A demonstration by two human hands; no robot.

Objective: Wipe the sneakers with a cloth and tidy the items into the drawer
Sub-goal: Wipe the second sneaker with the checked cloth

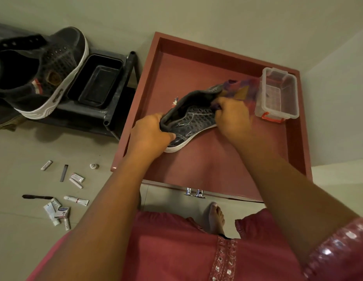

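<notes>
Dark sneaker lying on its side over open red drawer, heel end being gripped by left hand. Right hand pinching multicoloured cloth against upper. Clear plastic box sitting at far right in drawer. Second sneaker resting on black rack at far left, beside black tray. Small tubes lying scattered on floor, near left.
</notes>
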